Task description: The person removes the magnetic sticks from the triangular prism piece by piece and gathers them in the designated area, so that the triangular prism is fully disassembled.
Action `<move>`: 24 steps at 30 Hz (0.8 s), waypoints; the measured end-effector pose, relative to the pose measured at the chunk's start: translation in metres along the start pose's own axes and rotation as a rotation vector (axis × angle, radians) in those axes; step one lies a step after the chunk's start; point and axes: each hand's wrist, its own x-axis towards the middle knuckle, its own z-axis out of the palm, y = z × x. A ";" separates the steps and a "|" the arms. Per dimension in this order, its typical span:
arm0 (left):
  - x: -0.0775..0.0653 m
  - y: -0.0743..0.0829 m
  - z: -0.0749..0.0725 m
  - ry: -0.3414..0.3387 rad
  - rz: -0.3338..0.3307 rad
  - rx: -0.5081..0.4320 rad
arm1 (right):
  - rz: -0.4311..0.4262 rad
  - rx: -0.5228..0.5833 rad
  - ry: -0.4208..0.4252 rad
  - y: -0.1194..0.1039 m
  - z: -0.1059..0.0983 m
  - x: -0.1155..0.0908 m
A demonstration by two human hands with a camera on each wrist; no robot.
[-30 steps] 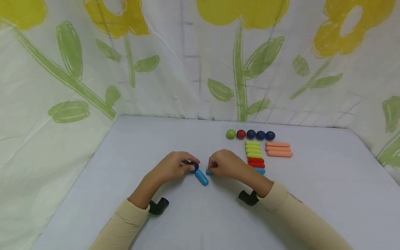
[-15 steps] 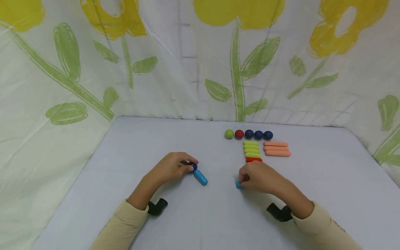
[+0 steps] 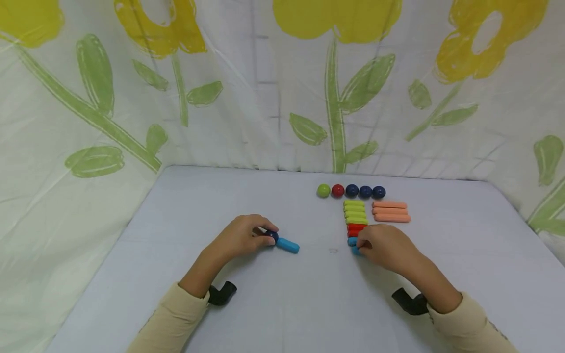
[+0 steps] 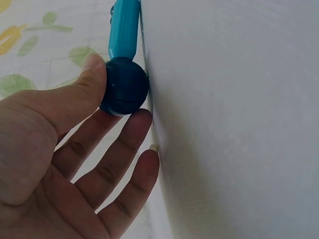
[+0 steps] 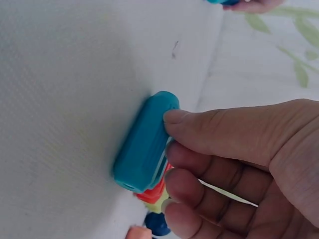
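My left hand (image 3: 243, 238) pinches a dark blue ball (image 4: 125, 87) between thumb and fingers, left of the table's middle. A short blue rod (image 3: 288, 245) meets the ball end to end and points right, its far end free of either hand. Over on the right, my right hand (image 3: 386, 245) holds another blue rod (image 5: 144, 142), thumb on one end and fingertips along its side. That rod lies on the table against the near end of a column of rods, beside a further blue rod (image 3: 351, 241) partly hidden by the hand.
Above that blue rod come red rods (image 3: 355, 227) and several lime rods (image 3: 354, 211). Three orange rods (image 3: 391, 211) lie to their right. Behind them runs a row of balls: lime (image 3: 323, 190), red (image 3: 338, 191) and three dark blue (image 3: 365, 191). A flower-print curtain (image 3: 238, 108) hangs behind the table.
My right hand has carried a blue rod from near the dark blue ball rightward to the rod column. The rod at the ball has swung from diagonal to nearly level. My left hand has stayed put.
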 end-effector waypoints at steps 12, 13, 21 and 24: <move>0.000 0.000 -0.001 0.004 -0.003 0.000 | -0.069 0.013 0.029 -0.009 0.005 0.011; 0.000 -0.001 -0.001 0.006 -0.001 0.004 | -0.098 0.024 0.039 -0.014 0.005 0.014; 0.002 0.000 0.000 0.019 0.043 0.009 | -0.183 0.071 0.020 -0.075 0.017 0.057; 0.002 0.000 0.001 0.022 0.063 -0.006 | -0.181 0.031 0.021 -0.094 0.027 0.075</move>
